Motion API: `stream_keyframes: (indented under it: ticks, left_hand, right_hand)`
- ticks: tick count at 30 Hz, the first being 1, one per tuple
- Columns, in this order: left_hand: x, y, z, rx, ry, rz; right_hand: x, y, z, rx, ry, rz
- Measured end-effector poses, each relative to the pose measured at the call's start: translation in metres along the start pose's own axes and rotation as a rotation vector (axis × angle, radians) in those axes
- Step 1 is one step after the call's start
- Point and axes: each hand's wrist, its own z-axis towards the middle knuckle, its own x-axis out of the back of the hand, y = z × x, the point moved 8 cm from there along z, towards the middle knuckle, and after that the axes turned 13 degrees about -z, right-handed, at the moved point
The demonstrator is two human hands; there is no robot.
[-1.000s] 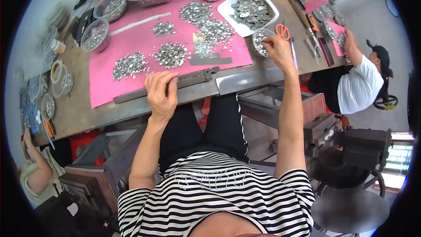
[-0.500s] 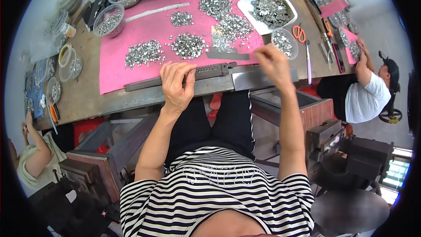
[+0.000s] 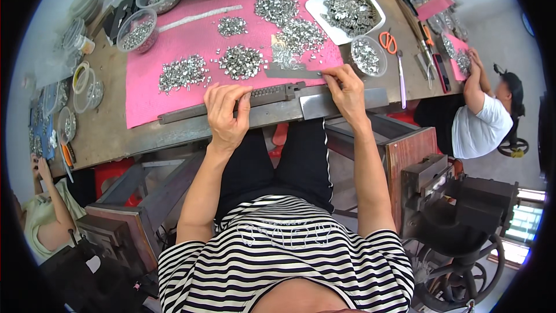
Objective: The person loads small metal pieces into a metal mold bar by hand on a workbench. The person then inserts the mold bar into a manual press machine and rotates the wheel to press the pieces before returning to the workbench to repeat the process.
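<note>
Dark-grey metal bar (image 3: pixel 273 94): one, long axis rightward-away
Left grip (image 3: pixel 227 115): clasping bar beneath
Right grip (image 3: pixel 349 94): fingertips close, hold unclear

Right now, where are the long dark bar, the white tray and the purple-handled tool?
long dark bar (image 3: pixel 271 94): head view, notched stretch toward its right end.
white tray (image 3: pixel 332 30): head view, inner wall near its lower corner.
purple-handled tool (image 3: pixel 402 84): head view, middle of the handle.
</note>
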Motion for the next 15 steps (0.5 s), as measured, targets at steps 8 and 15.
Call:
stream_keyframes:
  ticks: [8, 15]
  left_hand:
    - [-0.001, -0.002, -0.001, 0.008, 0.009, -0.012]
    - [0.001, -0.003, -0.003, 0.006, 0.019, 0.006]
  right_hand:
    - [-0.014, -0.007, 0.004, 0.087, 0.004, -0.209]
    - [-0.014, -0.062, 0.005, 0.249, -0.058, 0.018]
